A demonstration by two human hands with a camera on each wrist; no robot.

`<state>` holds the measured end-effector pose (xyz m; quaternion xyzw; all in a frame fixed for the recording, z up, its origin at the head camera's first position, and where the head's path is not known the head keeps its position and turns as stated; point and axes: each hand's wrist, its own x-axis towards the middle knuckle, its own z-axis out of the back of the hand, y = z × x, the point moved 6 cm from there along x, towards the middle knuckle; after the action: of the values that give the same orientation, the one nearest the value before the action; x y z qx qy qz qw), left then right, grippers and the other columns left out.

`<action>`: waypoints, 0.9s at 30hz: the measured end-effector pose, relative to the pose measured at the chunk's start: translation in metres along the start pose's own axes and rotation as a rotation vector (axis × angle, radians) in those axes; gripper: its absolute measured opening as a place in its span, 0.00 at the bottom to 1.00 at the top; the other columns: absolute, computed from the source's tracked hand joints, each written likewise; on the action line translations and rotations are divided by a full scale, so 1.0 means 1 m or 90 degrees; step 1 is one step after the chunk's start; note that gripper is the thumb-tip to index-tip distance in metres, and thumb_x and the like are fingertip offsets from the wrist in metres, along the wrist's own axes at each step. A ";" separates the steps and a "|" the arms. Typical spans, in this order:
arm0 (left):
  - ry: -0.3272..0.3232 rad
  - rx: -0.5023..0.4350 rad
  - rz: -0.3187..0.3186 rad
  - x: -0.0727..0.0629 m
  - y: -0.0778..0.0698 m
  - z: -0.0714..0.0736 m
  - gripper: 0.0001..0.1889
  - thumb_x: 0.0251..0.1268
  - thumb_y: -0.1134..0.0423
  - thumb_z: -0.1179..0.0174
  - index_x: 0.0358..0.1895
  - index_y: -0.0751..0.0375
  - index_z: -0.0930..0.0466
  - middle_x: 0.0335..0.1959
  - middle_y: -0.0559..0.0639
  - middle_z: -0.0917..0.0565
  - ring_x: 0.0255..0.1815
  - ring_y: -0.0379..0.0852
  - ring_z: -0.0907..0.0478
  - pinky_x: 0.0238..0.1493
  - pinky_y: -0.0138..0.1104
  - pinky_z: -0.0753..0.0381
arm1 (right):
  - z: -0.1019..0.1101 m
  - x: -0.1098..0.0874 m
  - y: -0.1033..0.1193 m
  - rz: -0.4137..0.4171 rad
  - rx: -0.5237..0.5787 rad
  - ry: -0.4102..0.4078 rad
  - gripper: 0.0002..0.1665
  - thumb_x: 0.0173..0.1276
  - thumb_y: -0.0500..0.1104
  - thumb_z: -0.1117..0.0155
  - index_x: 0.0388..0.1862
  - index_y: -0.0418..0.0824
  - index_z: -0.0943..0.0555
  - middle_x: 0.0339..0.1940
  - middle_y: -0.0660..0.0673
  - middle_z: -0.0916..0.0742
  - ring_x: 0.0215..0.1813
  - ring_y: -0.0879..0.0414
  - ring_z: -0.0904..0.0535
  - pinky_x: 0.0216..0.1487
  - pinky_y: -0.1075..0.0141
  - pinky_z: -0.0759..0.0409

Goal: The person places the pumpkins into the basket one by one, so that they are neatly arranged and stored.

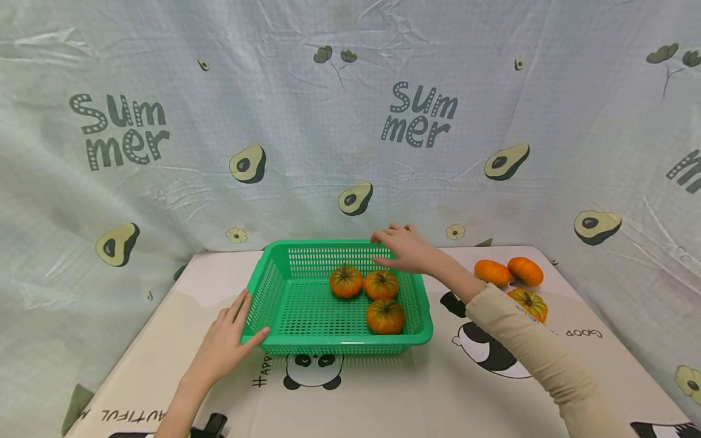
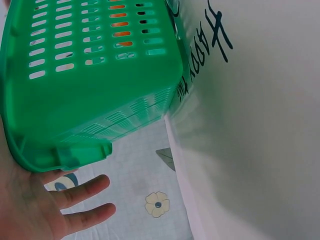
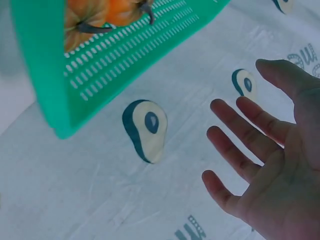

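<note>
A green plastic basket (image 1: 328, 340) stands on the table with three small orange pumpkins (image 1: 386, 317) in its right half. My left hand (image 1: 221, 347) rests at the basket's front left corner, fingers extended along the outer wall and the thumb by the front rim. In the left wrist view, that hand (image 2: 35, 205) has its fingers spread beside the rim. Over the basket's back right corner hovers my right hand (image 1: 408, 248), holding nothing. The right wrist view shows its fingers (image 3: 235, 155) spread and the palm bare, apart from the basket wall (image 3: 45, 95).
On the table's right side lie two plain orange pumpkins (image 1: 492, 273) and a striped yellow-orange pumpkin (image 1: 529, 302), partly behind my right sleeve (image 1: 542, 347). A pale printed cloth (image 1: 306, 109) hangs behind the table (image 1: 350, 407).
</note>
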<state>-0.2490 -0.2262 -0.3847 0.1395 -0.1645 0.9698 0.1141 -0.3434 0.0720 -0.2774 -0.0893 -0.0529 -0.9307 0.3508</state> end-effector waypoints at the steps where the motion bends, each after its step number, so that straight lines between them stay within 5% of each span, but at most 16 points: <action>1: 0.001 -0.001 0.000 0.000 0.000 0.000 0.42 0.59 0.45 0.48 0.68 0.70 0.51 0.69 0.64 0.48 0.58 0.63 0.38 0.48 0.57 0.34 | 0.000 -0.006 -0.002 0.003 -0.004 -0.009 0.18 0.62 0.52 0.43 0.49 0.46 0.27 0.49 0.49 0.19 0.51 0.50 0.30 0.54 0.48 0.37; 16: -0.009 0.004 -0.007 -0.001 0.001 -0.001 0.42 0.60 0.43 0.50 0.68 0.70 0.51 0.69 0.64 0.47 0.56 0.63 0.37 0.47 0.57 0.33 | -0.017 -0.084 -0.018 0.052 -0.056 -0.158 0.15 0.58 0.46 0.38 0.44 0.44 0.24 0.42 0.49 0.17 0.46 0.53 0.27 0.48 0.53 0.32; 27: -0.006 -0.002 -0.003 0.000 0.000 -0.002 0.42 0.59 0.44 0.48 0.68 0.70 0.51 0.69 0.64 0.47 0.57 0.63 0.38 0.48 0.57 0.34 | -0.042 -0.141 -0.057 -0.050 -0.052 -0.210 0.19 0.53 0.42 0.34 0.45 0.42 0.24 0.41 0.46 0.18 0.46 0.51 0.28 0.46 0.54 0.35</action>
<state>-0.2493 -0.2261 -0.3863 0.1444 -0.1661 0.9685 0.1161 -0.2826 0.1982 -0.3493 -0.2529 -0.0753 -0.9176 0.2971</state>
